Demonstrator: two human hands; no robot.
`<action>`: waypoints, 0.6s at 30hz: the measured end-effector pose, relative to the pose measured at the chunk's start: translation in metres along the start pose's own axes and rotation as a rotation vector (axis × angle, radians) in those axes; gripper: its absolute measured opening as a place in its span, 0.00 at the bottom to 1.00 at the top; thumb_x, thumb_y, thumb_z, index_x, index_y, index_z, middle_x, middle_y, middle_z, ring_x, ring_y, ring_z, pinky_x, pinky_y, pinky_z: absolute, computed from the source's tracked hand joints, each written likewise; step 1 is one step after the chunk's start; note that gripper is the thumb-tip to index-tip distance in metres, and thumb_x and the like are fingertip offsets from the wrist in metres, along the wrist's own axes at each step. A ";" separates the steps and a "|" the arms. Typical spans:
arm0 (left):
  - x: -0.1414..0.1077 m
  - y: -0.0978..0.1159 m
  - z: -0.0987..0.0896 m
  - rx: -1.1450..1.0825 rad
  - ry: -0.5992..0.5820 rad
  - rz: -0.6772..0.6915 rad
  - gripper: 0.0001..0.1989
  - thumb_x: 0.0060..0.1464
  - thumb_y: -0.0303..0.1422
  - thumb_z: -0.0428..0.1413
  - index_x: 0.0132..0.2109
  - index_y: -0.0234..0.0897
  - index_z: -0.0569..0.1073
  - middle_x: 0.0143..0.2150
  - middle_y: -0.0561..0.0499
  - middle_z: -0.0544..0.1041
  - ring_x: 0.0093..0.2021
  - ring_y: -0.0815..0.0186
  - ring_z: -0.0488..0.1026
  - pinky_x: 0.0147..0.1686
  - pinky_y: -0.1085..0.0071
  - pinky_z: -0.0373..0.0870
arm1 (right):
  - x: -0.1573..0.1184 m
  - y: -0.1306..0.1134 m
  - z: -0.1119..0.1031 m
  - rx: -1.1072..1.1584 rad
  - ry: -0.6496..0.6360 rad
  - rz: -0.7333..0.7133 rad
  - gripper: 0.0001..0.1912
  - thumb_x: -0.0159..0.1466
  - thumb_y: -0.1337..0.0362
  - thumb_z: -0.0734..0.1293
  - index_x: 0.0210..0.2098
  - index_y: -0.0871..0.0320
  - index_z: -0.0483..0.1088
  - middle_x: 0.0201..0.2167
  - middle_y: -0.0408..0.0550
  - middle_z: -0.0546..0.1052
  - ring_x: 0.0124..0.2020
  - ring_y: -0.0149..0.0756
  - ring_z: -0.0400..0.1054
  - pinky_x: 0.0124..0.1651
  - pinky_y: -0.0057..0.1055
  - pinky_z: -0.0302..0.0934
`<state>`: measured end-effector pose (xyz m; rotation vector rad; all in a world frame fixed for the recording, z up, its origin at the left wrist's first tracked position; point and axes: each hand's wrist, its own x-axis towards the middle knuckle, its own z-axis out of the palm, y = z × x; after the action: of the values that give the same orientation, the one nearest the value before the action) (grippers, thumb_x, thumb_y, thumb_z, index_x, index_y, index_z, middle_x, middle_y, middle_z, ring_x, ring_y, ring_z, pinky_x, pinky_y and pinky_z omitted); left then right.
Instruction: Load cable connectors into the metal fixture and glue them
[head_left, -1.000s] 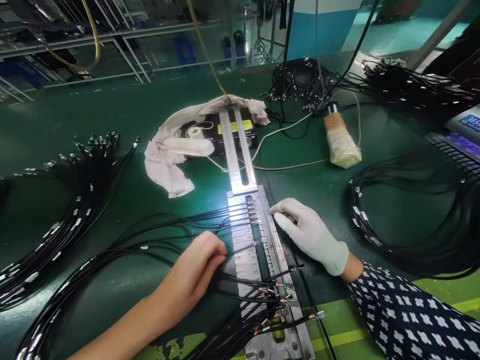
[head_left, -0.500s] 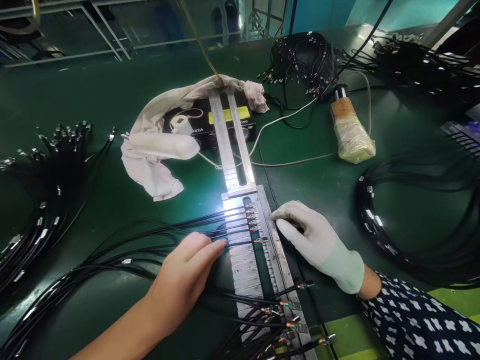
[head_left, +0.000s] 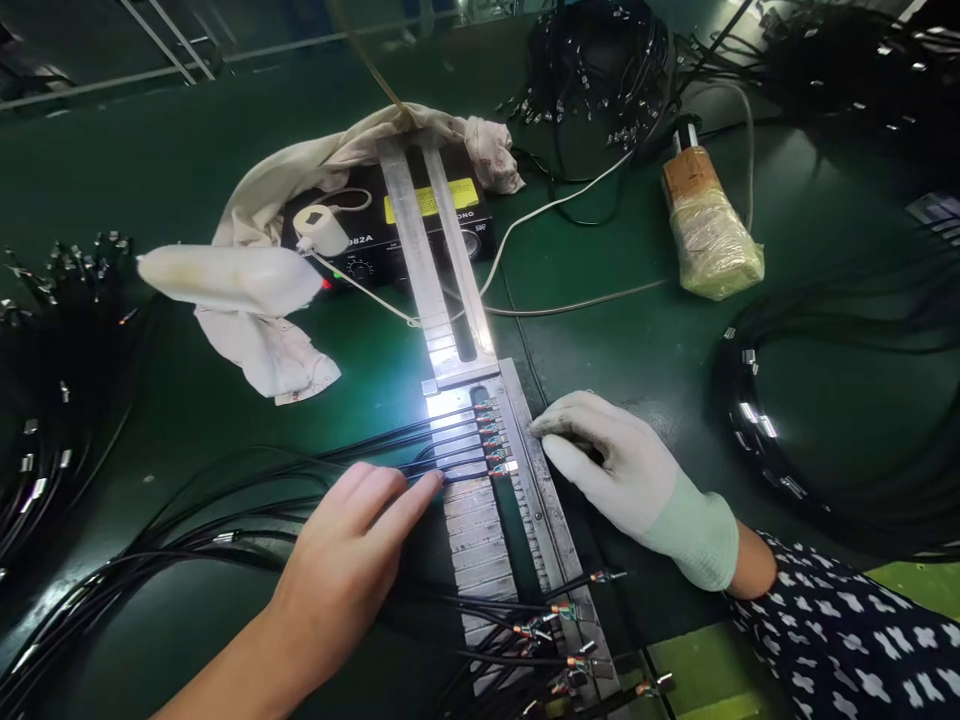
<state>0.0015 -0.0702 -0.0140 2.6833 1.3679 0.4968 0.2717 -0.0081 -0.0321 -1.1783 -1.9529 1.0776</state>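
Observation:
My bare left hand (head_left: 352,560) pinches a black cable (head_left: 454,480) between thumb and forefinger, at the left side of a slotted metal jig (head_left: 484,550). The cable lies across the jig, its metal connector (head_left: 506,468) at the right side of the slot. Just above it, several more cables lie in a row of grooves, coloured wires showing behind their connectors (head_left: 491,428). My right hand (head_left: 622,470), in a white glove, has its thumb and forefinger closed at the jig's right edge. What these fingertips hold, if anything, is hidden.
Loose cable ends (head_left: 574,662) lie over the jig's near part. Behind stand a black box (head_left: 360,235) with a cloth (head_left: 262,195) and a white padded piece (head_left: 232,278). A film-wrapped tool (head_left: 716,245) and a cable coil (head_left: 739,400) lie right; cable bundles (head_left: 64,330) left.
The nearest cable's connector has shifted left and up into line with the row. My left hand has moved slightly with it. My right hand stays at the jig's edge. The view has shifted somewhat.

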 end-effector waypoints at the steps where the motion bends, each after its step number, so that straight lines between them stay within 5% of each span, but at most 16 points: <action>1: 0.000 0.000 0.000 0.006 0.000 -0.003 0.18 0.58 0.14 0.49 0.54 0.28 0.69 0.39 0.46 0.67 0.37 0.66 0.62 0.36 0.69 0.63 | 0.000 0.000 0.000 -0.001 0.005 -0.004 0.08 0.67 0.71 0.63 0.41 0.55 0.73 0.39 0.43 0.74 0.41 0.35 0.70 0.45 0.34 0.66; 18: -0.005 -0.004 0.009 -0.134 -0.034 -0.051 0.17 0.61 0.16 0.47 0.55 0.30 0.69 0.42 0.47 0.68 0.40 0.68 0.66 0.38 0.73 0.66 | 0.000 0.003 0.002 -0.003 0.014 -0.018 0.08 0.66 0.72 0.64 0.40 0.55 0.73 0.40 0.41 0.74 0.41 0.32 0.70 0.44 0.29 0.65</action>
<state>-0.0010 -0.0714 -0.0243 2.5328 1.3392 0.5154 0.2717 -0.0078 -0.0353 -1.1653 -1.9509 1.0547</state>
